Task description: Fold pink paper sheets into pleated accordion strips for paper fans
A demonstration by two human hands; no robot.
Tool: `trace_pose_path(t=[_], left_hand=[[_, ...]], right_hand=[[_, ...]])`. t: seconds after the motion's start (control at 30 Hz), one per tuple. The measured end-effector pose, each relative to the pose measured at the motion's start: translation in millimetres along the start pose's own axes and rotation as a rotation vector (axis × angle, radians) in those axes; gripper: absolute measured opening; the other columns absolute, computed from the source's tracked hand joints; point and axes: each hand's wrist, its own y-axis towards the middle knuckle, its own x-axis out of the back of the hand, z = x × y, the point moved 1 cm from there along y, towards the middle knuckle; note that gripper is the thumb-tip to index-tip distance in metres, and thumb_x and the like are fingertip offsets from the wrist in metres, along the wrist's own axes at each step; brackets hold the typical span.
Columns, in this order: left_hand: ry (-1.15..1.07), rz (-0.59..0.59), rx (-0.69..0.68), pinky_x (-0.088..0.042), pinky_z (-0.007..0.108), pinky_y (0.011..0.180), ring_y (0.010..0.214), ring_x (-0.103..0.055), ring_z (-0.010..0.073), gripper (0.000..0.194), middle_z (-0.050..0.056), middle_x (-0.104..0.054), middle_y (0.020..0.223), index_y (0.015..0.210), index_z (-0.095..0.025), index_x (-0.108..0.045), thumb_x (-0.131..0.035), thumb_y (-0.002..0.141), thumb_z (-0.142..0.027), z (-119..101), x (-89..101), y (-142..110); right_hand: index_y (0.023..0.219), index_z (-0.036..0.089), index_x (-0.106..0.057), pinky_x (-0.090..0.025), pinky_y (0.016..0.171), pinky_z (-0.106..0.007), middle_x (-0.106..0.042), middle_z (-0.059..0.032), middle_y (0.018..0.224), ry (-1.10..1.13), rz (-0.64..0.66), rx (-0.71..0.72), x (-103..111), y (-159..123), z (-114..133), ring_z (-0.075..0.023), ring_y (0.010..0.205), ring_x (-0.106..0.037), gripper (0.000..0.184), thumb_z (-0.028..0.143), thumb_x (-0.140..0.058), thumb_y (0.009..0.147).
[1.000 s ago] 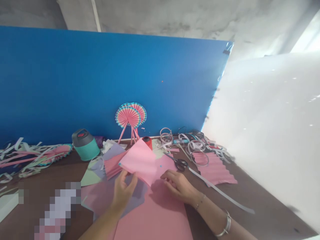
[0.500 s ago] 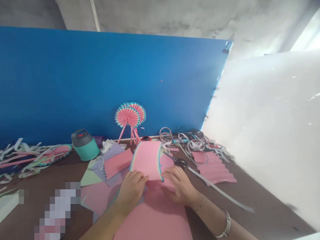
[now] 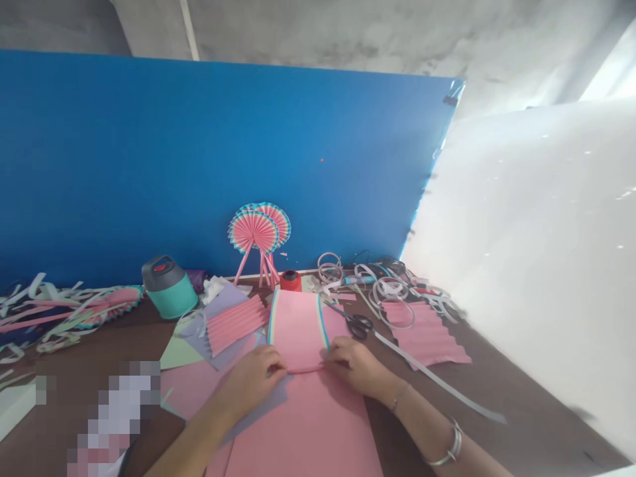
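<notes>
A pink paper sheet with blue, white and yellow striped side edges lies in front of me, its near edge folded into a narrow strip. My left hand pinches the left end of that fold. At the right end, my right hand pinches the fold with bent fingers. Beneath both hands rests a larger plain pink sheet. Black-handled scissors lie just beyond my right hand. Left of the striped sheet is a pleated pink paper.
Finished pink pleated fans lean against the blue board. A teal container with a grey lid stands left, a red round object at the back. Paper strips and wavy pink paper lie right. More strips pile up left.
The striped sheet's near edge has come down flatter and toward me, uncovering the red object behind it. Both hands have moved slightly nearer and now pinch the fold's ends.
</notes>
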Motion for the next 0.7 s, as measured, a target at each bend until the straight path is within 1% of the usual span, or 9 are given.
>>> trace_pose_path(t=[0.1, 0.2, 0.23, 0.33, 0.43, 0.53, 0.6, 0.7], left_hand=[[-0.034, 0.033, 0.033, -0.041, 0.026, 0.075, 0.084, -0.057, 0.0163, 0.019, 0.0, -0.066, 0.087, 0.077, -0.022, -0.067, -0.049, 0.083, -0.026, 4.5, 5.9, -0.3], [-0.068, 0.038, 0.079, -0.041, 0.026, 0.072, 0.081, -0.057, 0.0169, 0.018, 0.001, -0.066, 0.085, 0.076, -0.021, -0.066, -0.05, 0.081, -0.027, 9.3, 6.9, 0.4], [-0.075, 0.033, 0.094, -0.041, 0.026, 0.071, 0.08, -0.057, 0.0172, 0.018, 0.001, -0.065, 0.083, 0.075, -0.021, -0.066, -0.05, 0.08, -0.027, 10.7, 6.8, 0.8], [-0.078, 0.011, 0.109, -0.04, 0.026, 0.069, 0.078, -0.056, 0.0177, 0.018, 0.001, -0.063, 0.082, 0.069, -0.02, -0.062, -0.05, 0.078, -0.028, 14.2, 6.6, 2.0], [-0.06, -0.009, 0.091, -0.039, 0.026, 0.068, 0.076, -0.055, 0.0172, 0.021, 0.001, -0.059, 0.08, 0.064, -0.019, -0.058, -0.048, 0.079, -0.03, 17.0, 6.4, 3.1], [-0.03, -0.022, 0.094, -0.038, 0.027, 0.067, 0.074, -0.054, 0.017, 0.024, 0.001, -0.055, 0.076, 0.06, -0.019, -0.053, -0.046, 0.08, -0.03, 20.3, 5.1, 4.3], [-0.009, -0.027, 0.104, -0.037, 0.027, 0.065, 0.072, -0.053, 0.0167, 0.025, 0.0, -0.053, 0.074, 0.058, -0.019, -0.05, -0.044, 0.081, -0.03, 23.0, 3.3, 5.3], [0.015, -0.051, 0.149, -0.037, 0.028, 0.065, 0.072, -0.054, 0.0176, 0.023, 0.001, -0.055, 0.073, 0.059, -0.02, -0.05, -0.043, 0.079, -0.029, 26.0, 1.4, 6.8]], right_hand=[[0.067, 0.017, -0.063, -0.038, 0.065, -0.025, -0.057, -0.003, 0.072, 0.063, -0.012, -0.036, -0.1, 0.2, -0.9, -0.0141, 0.07, -0.053, 0.027, 0.018, -0.048, 0.089], [0.071, 0.017, -0.062, -0.039, 0.066, -0.025, -0.059, -0.0025, 0.074, 0.157, -0.044, -0.112, -1.2, 0.8, -1.4, -0.0143, 0.071, -0.054, 0.013, 0.01, -0.055, 0.08], [0.071, 0.017, -0.062, -0.039, 0.066, -0.024, -0.06, -0.0022, 0.075, 0.183, -0.052, -0.141, -1.8, 1.0, -1.6, -0.0143, 0.072, -0.055, 0.012, 0.007, -0.056, 0.076], [0.069, 0.016, -0.059, -0.039, 0.064, -0.024, -0.058, -0.0016, 0.075, 0.22, -0.062, -0.193, -3.6, 1.4, -2.4, -0.014, 0.071, -0.054, 0.014, 0.002, -0.056, 0.071], [0.067, 0.016, -0.056, -0.039, 0.064, -0.024, -0.055, -0.0016, 0.075, 0.221, -0.071, -0.202, -5.2, 1.6, -3.6, -0.0138, 0.071, -0.052, 0.015, 0.003, -0.054, 0.072], [0.063, 0.017, -0.051, -0.038, 0.065, -0.026, -0.053, -0.0018, 0.075, 0.21, -0.082, -0.207, -5.6, 2.5, -3.5, -0.0142, 0.071, -0.05, 0.017, 0.011, -0.054, 0.078], [0.06, 0.018, -0.047, -0.038, 0.064, -0.026, -0.052, -0.0018, 0.073, 0.202, -0.084, -0.218, -5.1, 3.7, -2.3, -0.0144, 0.07, -0.05, 0.022, 0.016, -0.053, 0.082], [0.058, 0.019, -0.043, -0.037, 0.062, -0.027, -0.052, -0.0017, 0.071, 0.174, -0.088, -0.258, -3.6, 6.2, -0.1, -0.0143, 0.067, -0.049, 0.026, 0.018, -0.052, 0.082]])
